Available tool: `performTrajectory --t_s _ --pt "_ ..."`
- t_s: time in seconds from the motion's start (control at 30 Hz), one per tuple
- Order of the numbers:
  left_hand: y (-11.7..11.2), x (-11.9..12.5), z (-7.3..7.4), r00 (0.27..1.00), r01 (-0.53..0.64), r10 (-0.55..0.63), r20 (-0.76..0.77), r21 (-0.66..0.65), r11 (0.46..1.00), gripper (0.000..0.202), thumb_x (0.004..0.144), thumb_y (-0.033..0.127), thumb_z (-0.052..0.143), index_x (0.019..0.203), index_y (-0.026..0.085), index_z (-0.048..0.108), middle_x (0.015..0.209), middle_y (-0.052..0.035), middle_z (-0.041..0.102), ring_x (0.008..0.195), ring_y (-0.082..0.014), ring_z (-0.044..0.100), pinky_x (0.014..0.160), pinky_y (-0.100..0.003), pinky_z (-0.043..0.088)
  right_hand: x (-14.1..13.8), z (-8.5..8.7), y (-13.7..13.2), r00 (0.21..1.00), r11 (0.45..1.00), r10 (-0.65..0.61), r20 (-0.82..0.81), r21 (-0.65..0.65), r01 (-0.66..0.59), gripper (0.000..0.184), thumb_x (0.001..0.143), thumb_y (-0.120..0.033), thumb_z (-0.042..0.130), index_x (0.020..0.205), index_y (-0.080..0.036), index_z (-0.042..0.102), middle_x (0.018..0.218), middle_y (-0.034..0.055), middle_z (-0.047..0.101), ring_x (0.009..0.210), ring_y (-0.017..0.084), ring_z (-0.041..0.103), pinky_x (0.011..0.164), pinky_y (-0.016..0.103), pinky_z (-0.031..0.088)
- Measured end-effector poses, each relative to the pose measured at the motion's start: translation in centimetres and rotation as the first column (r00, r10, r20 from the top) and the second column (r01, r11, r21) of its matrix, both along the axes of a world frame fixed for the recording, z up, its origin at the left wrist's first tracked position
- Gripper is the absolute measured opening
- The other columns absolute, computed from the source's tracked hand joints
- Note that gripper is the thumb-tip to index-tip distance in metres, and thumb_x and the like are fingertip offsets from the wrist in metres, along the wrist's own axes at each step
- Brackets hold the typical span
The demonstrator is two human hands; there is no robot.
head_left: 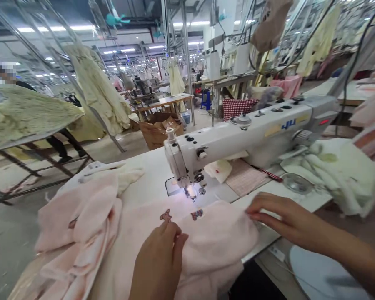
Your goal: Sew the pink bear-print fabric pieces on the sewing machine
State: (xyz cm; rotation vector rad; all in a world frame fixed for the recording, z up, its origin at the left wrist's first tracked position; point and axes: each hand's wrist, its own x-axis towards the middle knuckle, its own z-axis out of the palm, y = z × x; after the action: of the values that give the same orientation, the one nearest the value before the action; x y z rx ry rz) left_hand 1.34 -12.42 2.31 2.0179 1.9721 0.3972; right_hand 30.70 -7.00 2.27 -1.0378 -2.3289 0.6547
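Note:
Soft pink fabric [218, 246] with small embroidered patches [197, 214] spreads over the front of the sewing table, just before the needle area of a white sewing machine [237, 137]. My left hand [162, 258] lies on the cloth below one brown embroidered figure [165, 215], its fingers curled and pinching the fabric. At the cloth's right edge, my right hand [275, 212] grips the fabric between thumb and fingertips. The machine's lamp lights the spot under its head, and a blur hides the needle.
More pink garments [78, 212] are heaped on the left. Pale green cloth [334, 171], a glass dish [298, 183] and a red pen [271, 175] are at the right. A checked pink piece [245, 177] sits under the machine arm. A person stands far left behind yellow fabric [28, 112].

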Motion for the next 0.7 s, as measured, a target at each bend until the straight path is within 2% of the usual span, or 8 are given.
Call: performTrajectory --t_s 0.07,0.17,0.33,0.4,0.47,0.57,0.63,0.7 --pt "-0.4 0.8 -0.5 0.995 0.024 -0.033 -0.089 -0.105 0.994 0.012 0.085 0.025 0.047 0.083 0.022 0.058 0.086 -0.0028 0.061 0.085 -0.0229 0.058 0.073 -0.038 0.044 -2.9 0.0 1.9 0.989 0.989 0.139 0.057 0.048 -0.142 0.023 0.093 -0.023 0.041 0.093 -0.018 0.064 0.085 0.006 0.064 0.083 0.016 0.058 0.072 0.028 0.047" --pt "-0.6 1.6 -1.4 0.986 0.04 -0.063 -0.152 -0.149 0.988 0.01 0.08 0.021 0.054 0.088 0.021 0.061 0.092 -0.0045 0.062 0.09 -0.0248 0.058 0.077 -0.04 0.045 -6.7 -1.6 4.4 0.967 0.96 0.219 0.131 0.146 -0.238 0.02 0.089 -0.022 0.047 0.098 -0.016 0.065 0.087 0.0063 0.064 0.084 0.018 0.056 0.075 0.031 0.045" --pt "-0.1 2.1 -3.0 0.985 0.173 -0.171 -0.02 0.097 0.98 0.039 0.084 0.032 0.051 0.121 0.021 0.052 0.11 -0.0099 0.061 0.102 -0.0262 0.056 0.086 -0.042 0.046 -9.0 -3.2 5.4 0.952 0.927 0.288 0.104 0.22 -0.304 0.033 0.092 -0.028 0.039 0.082 -0.013 0.066 0.087 0.0083 0.062 0.087 0.018 0.055 0.078 0.034 0.044" --pt "0.3 2.3 -2.9 0.963 0.244 -0.262 0.059 0.212 0.946 0.052 0.085 0.034 0.05 0.134 0.018 0.039 0.118 -0.0108 0.059 0.107 -0.0241 0.055 0.089 -0.038 0.046 -8.1 -2.1 5.1 0.942 0.921 0.334 0.034 0.202 -0.334 0.032 0.092 -0.025 0.036 0.088 -0.012 0.065 0.089 0.0086 0.064 0.086 0.016 0.057 0.077 0.03 0.045" --pt "0.5 2.2 -2.0 0.932 0.304 -0.337 0.135 0.215 0.928 0.044 0.087 0.03 0.047 0.13 0.021 0.043 0.111 -0.0065 0.064 0.1 -0.0195 0.06 0.083 -0.031 0.048 -6.3 0.1 4.9 0.909 0.912 0.407 -0.095 0.092 -0.399 0.029 0.092 -0.024 0.038 0.091 -0.012 0.064 0.083 0.006 0.065 0.078 0.012 0.059 0.071 0.024 0.046" --pt "0.4 1.1 0.2 0.894 0.363 -0.378 0.24 0.103 0.926 0.019 0.088 0.031 0.047 0.085 0.024 0.064 0.074 0.002 0.067 0.069 -0.0128 0.061 0.064 -0.022 0.046 -2.3 3.7 5.0 0.869 0.867 0.382 -0.314 -0.204 -0.455 0.026 0.09 -0.031 0.046 0.088 -0.015 0.066 0.077 0.0015 0.064 0.072 0.01 0.06 0.065 0.022 0.045" --pt "-0.1 0.4 0.9 0.877 0.335 -0.333 0.347 0.056 0.941 0.027 0.084 0.036 0.054 0.062 0.022 0.06 0.061 0.0029 0.06 0.06 -0.011 0.056 0.058 -0.021 0.043 0.2 4.9 4.9 0.887 0.86 0.298 -0.353 -0.304 -0.41 0.027 0.088 -0.038 0.051 0.088 -0.016 0.066 0.08 0.0007 0.065 0.075 0.011 0.062 0.067 0.024 0.046" --pt "-1.0 0.1 0.7 0.814 0.208 -0.175 0.554 0.004 0.978 0.021 0.078 0.037 0.06 0.065 0.021 0.061 0.067 0.0017 0.06 0.067 -0.0122 0.057 0.062 -0.021 0.043 1.9 4.6 4.0 0.925 0.929 0.247 -0.288 -0.2 -0.31 0.027 0.088 -0.039 0.05 0.094 -0.018 0.067 0.086 0.0021 0.068 0.081 0.012 0.064 0.07 0.026 0.047"
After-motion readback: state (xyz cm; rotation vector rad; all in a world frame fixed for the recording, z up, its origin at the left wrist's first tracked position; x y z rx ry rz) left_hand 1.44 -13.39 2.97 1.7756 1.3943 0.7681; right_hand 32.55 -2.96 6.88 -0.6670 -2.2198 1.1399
